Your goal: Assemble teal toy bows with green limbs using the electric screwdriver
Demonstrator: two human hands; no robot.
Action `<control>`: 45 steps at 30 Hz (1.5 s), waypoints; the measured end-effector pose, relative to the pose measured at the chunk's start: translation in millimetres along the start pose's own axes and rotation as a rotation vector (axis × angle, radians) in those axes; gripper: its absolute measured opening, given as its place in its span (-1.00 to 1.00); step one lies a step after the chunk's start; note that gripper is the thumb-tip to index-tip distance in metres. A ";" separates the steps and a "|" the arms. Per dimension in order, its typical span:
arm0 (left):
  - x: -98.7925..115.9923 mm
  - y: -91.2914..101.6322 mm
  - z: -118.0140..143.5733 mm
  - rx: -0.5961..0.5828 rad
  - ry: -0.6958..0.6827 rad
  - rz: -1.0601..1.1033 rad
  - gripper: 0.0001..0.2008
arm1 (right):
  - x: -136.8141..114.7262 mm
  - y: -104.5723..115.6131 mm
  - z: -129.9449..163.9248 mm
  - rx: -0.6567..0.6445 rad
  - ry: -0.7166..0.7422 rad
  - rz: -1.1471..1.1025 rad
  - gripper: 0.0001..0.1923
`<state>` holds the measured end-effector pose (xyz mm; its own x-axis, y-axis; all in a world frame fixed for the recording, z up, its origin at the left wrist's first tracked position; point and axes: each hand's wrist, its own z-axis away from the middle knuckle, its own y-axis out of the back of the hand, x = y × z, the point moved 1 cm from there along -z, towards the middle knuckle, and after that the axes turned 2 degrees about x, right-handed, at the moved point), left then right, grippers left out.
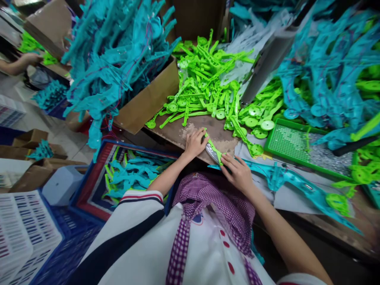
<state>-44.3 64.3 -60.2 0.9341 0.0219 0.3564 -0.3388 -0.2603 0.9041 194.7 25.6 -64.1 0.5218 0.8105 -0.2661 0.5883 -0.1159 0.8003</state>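
Note:
A bright green plastic part with a silvery curved side (212, 151) lies between my hands at the table's near edge. The fingers of my left hand (196, 143) are curled round its upper end. My right hand (238, 173) holds the lower end between thumb and fingers. Just right of that hand, a long turquoise plastic piece (299, 182) rests on grey sheeting, with a green round-ended part (337, 202) on its far right end. Beyond my hands spreads a heap of green plastic arms with round ends (204, 75).
Turquoise pieces with thin wires (118, 59) overfill a cardboard box (151, 99) at left. A green tray (289, 140) holds small shiny bits. A grey post-like tool (264, 67) leans over the heap. A blue crate (89, 178) stands below left. Another person's hand (29, 59) shows far left.

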 end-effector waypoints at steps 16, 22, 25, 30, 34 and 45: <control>-0.5 0.6 1.2 -0.020 0.030 0.011 -0.62 | 82.2 76.5 -187.7 0.682 -0.276 -0.442 -0.11; -1.7 0.5 1.3 -0.004 0.045 0.004 -0.62 | 120.9 58.3 -251.1 0.487 -0.493 -0.800 -0.39; -4.0 -1.8 0.7 0.005 0.033 0.005 -0.62 | 123.4 73.0 -202.4 0.745 -0.603 -0.853 -0.41; -7.0 -3.8 0.5 -0.010 0.011 0.021 -0.60 | 133.3 120.4 -129.6 0.703 -0.704 -0.623 -0.43; -6.8 -3.8 0.6 -0.012 0.011 -0.003 -0.60 | 155.0 122.5 -114.0 0.864 -0.821 -0.471 -0.64; -8.6 -3.9 -0.7 -0.034 0.013 -0.050 -0.60 | 224.8 66.6 -115.5 0.997 -0.733 -0.505 -0.35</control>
<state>-51.0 65.8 -66.7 0.9486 0.0469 0.3131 -0.2954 -0.2251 0.9285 279.9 266.4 -8.6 0.1389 0.4316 -0.8913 0.8467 -0.5186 -0.1192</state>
